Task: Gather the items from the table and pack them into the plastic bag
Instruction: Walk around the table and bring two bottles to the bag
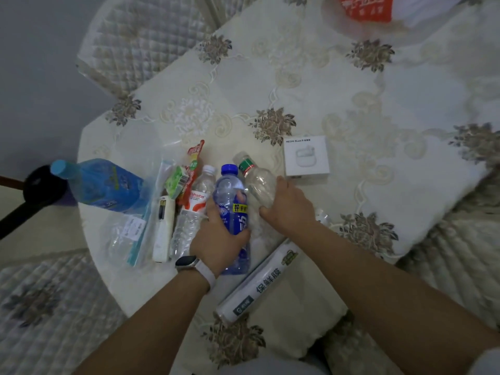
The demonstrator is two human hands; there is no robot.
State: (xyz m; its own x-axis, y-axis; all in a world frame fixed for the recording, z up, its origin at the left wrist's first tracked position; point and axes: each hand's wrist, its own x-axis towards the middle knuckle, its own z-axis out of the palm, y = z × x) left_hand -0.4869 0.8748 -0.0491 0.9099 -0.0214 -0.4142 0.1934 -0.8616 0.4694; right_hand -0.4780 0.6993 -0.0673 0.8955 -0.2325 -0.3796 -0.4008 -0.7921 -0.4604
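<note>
Blue-capped bottle (232, 209) lying on surface (351, 109), lower half hidden under left hand (219, 236), fingers wrapped around it. Clear green-labelled bottle (257, 182) beside it, base hidden by right hand (288, 205), fingers curled over it. Plastic bag (362, 8) cut off at top edge.

Both forearms are bare, with no sleeves showing. On the wrist just behind the left hand (216, 239) sits a watch (186, 262) with a dark rounded-rectangular face and a pale band (207, 274). The right hand (289, 204) wears nothing.
</note>
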